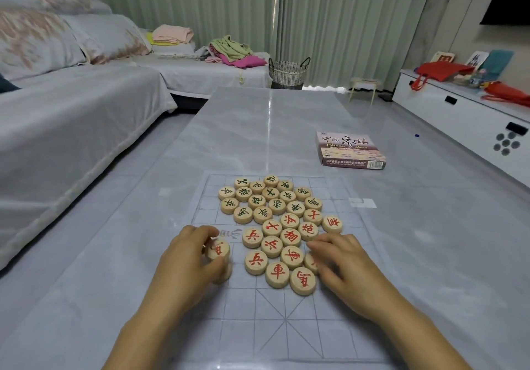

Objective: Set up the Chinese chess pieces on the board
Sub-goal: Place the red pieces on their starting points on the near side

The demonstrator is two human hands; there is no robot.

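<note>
A thin, see-through chess board sheet lies flat on the grey table. Round wooden pieces are bunched in its middle: several with green characters on the far side, several with red characters nearer me. My left hand grips a red-marked piece lifted and tilted at the cluster's left edge, with another piece just below it. My right hand lies on the cluster's right edge, its fingers curled over a red piece that is mostly hidden.
The chess box lies on the table at the far right. A grey sofa runs along the left. A woven basket stands beyond the table and a white cabinet on the right.
</note>
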